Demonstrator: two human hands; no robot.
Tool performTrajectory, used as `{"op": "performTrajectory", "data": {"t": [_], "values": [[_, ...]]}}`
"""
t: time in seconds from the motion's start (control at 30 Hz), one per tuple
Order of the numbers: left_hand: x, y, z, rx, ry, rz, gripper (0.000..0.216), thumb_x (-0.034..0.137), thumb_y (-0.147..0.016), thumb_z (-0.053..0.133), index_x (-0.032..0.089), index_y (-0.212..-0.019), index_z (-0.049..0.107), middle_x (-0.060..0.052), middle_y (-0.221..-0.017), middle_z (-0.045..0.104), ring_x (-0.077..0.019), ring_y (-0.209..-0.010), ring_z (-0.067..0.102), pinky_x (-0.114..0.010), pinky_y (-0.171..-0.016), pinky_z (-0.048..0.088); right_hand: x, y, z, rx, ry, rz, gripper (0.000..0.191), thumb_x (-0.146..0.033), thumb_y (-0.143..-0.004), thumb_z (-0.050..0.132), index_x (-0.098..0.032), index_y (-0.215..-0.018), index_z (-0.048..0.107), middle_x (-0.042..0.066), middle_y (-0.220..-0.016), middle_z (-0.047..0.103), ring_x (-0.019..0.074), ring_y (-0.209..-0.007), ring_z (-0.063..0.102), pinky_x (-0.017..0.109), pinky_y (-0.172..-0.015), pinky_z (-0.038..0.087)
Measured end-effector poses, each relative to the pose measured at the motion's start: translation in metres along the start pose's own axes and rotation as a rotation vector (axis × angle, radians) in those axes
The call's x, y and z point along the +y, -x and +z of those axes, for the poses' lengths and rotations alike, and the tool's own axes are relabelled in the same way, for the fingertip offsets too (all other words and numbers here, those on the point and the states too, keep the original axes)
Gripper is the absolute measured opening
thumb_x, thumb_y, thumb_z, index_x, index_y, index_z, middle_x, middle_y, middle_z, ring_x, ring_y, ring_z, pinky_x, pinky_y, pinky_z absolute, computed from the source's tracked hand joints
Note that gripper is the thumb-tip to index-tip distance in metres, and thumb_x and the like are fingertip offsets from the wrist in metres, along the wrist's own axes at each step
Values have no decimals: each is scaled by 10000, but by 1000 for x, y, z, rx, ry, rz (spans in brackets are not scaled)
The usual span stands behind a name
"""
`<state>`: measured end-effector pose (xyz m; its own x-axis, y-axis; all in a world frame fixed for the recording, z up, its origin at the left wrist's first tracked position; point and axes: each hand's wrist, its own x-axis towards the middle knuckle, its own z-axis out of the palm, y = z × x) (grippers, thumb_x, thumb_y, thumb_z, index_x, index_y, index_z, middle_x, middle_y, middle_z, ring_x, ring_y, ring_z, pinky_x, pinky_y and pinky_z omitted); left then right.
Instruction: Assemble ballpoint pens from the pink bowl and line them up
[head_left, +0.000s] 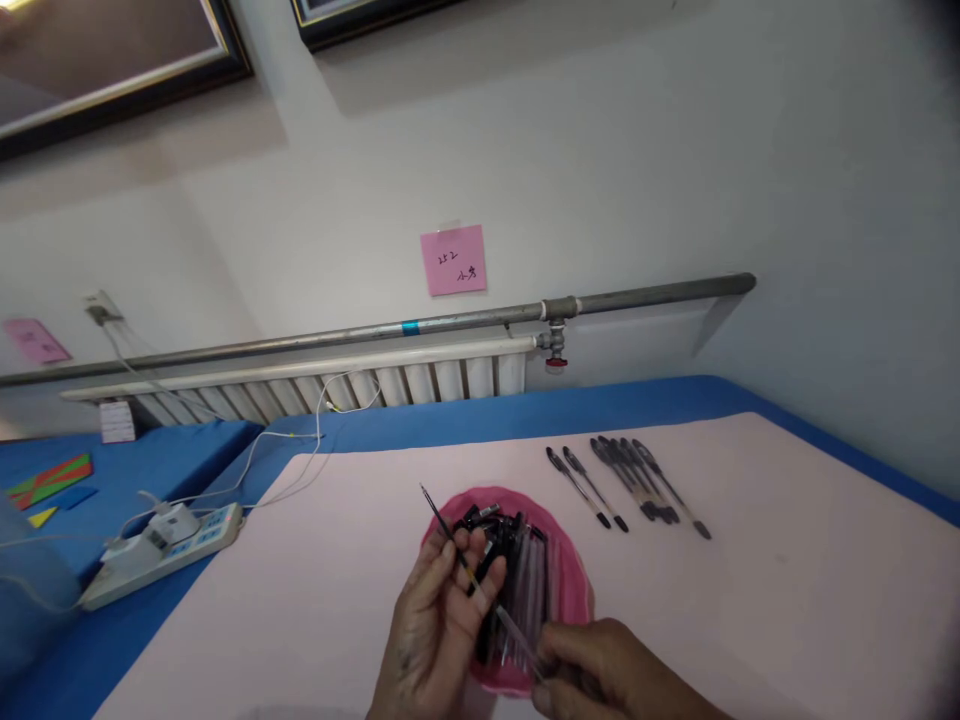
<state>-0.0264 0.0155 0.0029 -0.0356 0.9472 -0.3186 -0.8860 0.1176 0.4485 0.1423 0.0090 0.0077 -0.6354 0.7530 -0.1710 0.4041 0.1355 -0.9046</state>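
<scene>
My left hand [446,620] pinches a dark pen refill [457,555] between thumb and fingers, its metal tip pointing up and left. My right hand [581,665] is closed around a clear pen barrel [517,632]. Barrel and refill lie in one slanting line; the refill's rear end meets the barrel's upper end, though I cannot tell how far it is inside. Beneath both hands stands a pink basket [577,580] of clear barrels [531,575] and black pen parts [480,515]. Some of its contents are hidden by my hands.
Several capped pens [630,475] lie in a group right of the basket on the pale pink table cover [787,560]. A power strip [165,560] with plugs and white cables is at left. Behind the blue table edge are a radiator [450,380] and a pipe [645,295].
</scene>
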Motion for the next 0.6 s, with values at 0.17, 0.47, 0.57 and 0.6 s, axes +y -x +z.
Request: {"op": "performTrajectory", "data": {"t": [0.17, 0.47, 0.57, 0.6], "values": [[-3, 3, 1, -21, -27, 8, 129, 72, -794, 552, 164, -818, 640, -50, -834, 688, -162, -865, 660, -383, -848, 519, -5, 2, -1, 12, 27, -8, 191, -248, -749, 537, -194, -599, 431, -75, -485, 346, 72, -456, 313, 194, -420, 207], [-6, 4, 3, -21, -46, 1, 143, 59, -793, 553, 172, -846, 624, -45, -812, 686, -151, -820, 665, -353, -786, 541, -1, 0, 1, 38, 18, -20, 184, -242, -736, 538, -195, -595, 431, -79, -471, 348, 74, -445, 308, 197, -410, 193], [-6, 4, 3, -29, -63, 8, 143, 62, -787, 562, 168, -859, 624, -40, -809, 682, -151, -812, 664, -354, -783, 541, -1, 1, 2, 46, 6, -23, 182, -235, -739, 535, -195, -598, 429, -80, -476, 345, 73, -445, 300, 197, -410, 189], [-6, 4, 3, -30, -71, 10, 143, 64, -781, 571, 169, -863, 623, -36, -807, 681, -151, -807, 664, -351, -779, 542, -2, 1, 3, 50, 4, -18, 175, -229, -739, 534, -195, -601, 432, -80, -478, 343, 72, -446, 297, 196, -411, 187]]}}
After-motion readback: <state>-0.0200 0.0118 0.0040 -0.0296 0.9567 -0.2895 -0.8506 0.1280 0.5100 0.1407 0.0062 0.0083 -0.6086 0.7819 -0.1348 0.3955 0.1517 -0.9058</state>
